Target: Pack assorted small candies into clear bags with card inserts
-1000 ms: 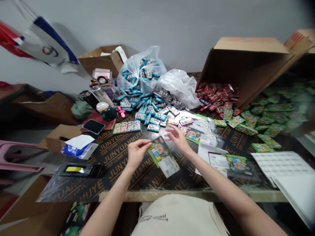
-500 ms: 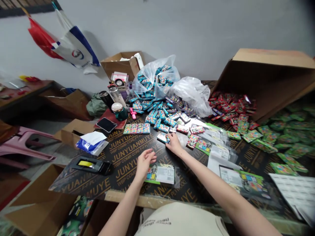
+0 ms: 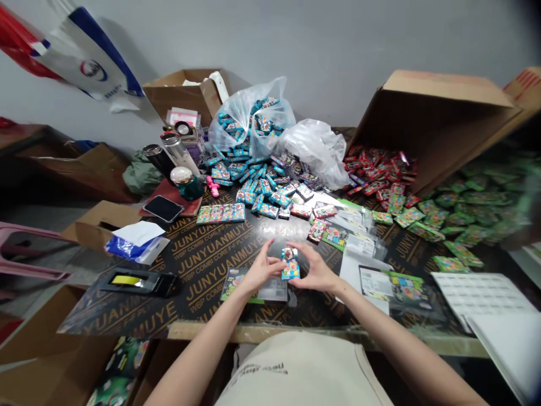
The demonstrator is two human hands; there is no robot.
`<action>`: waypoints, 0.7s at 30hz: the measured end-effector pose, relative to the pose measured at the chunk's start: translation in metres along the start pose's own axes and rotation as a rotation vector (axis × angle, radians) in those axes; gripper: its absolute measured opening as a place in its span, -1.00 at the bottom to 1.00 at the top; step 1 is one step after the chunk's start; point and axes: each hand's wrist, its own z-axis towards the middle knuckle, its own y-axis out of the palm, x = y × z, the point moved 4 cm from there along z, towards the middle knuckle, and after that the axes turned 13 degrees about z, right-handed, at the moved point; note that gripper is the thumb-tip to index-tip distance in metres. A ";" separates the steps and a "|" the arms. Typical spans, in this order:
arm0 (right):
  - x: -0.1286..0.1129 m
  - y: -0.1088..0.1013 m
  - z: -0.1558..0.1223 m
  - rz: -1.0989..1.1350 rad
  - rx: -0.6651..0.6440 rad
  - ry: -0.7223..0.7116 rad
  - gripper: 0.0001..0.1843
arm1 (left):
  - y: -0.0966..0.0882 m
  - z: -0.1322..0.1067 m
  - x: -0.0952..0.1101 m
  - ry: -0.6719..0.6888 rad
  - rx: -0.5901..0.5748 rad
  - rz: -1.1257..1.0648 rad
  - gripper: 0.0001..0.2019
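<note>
In front of me, above the table, a small blue printed candy box (image 3: 289, 264) is held upright between my two hands. My right hand (image 3: 316, 270) curls its thumb and fingers about the box's right side. From the left, the fingers of my left hand (image 3: 262, 270) press against it, one finger raised. Under my hands lies a flat green printed pouch with a white label (image 3: 274, 290), partly hidden by my left hand and wrist. A row of several small boxes (image 3: 221, 213) sits farther back on the left.
Blue boxes spill from a clear plastic bag (image 3: 253, 127) at the back. Red packs (image 3: 380, 172) lie before a tilted carton (image 3: 439, 107); green packs (image 3: 460, 214) are heaped right. A tape dispenser (image 3: 137, 282), phone (image 3: 163, 208) and flasks (image 3: 180, 152) stand left. Labelled pouches (image 3: 408, 290) lie right.
My right hand has picked up a small box from the table and brought it nearer to me. My left hand has moved over to meet it. The view has shifted slightly.
</note>
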 end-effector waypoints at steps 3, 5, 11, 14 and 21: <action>0.008 -0.012 -0.018 -0.081 0.088 0.029 -0.19 | 0.001 -0.020 -0.003 0.245 -0.061 0.636 0.02; 0.013 -0.015 -0.030 -0.127 0.112 0.055 -0.16 | 0.002 -0.029 -0.012 0.340 -0.121 0.972 0.06; 0.014 0.001 -0.047 -0.223 0.030 0.046 -0.11 | -0.003 -0.032 -0.013 0.389 0.054 1.096 0.04; 0.013 0.009 -0.046 -0.210 -0.021 0.045 -0.13 | -0.003 -0.031 -0.005 0.419 0.093 1.067 0.05; 0.024 0.016 -0.039 -0.124 -0.062 0.074 0.05 | -0.008 -0.035 -0.003 0.418 0.063 0.997 0.03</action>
